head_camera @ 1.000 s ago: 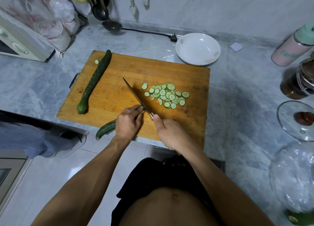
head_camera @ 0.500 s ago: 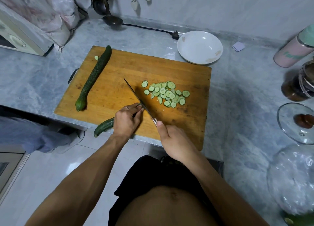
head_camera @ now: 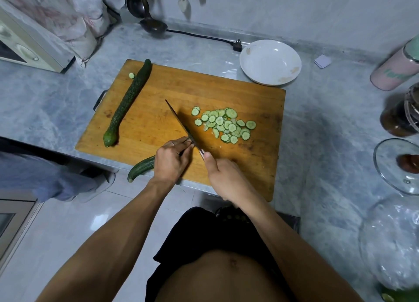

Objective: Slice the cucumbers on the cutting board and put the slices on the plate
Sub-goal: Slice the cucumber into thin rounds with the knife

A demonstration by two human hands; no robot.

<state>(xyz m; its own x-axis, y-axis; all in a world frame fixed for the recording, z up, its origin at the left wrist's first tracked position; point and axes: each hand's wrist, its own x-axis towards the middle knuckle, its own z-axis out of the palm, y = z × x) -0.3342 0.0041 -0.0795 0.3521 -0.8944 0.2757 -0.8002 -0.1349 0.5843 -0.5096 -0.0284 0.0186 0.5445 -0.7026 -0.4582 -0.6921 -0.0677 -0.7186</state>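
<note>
Green cucumber (head_camera: 141, 169) gripped by left hand (head_camera: 171, 160), right hand (head_camera: 223, 179) gripping knife (head_camera: 182, 126) — pale slices (head_camera: 224, 125) heaped.

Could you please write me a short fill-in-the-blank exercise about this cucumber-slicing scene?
1. The right hand grips the ____ over the cutting board.
2. The left hand holds a ____ whose end hangs off the board's near edge.
3. The white plate holds ____ slices so far.
4. The slices lie to the ____ of the blade.

Missing words: knife; cucumber; no; right
</note>
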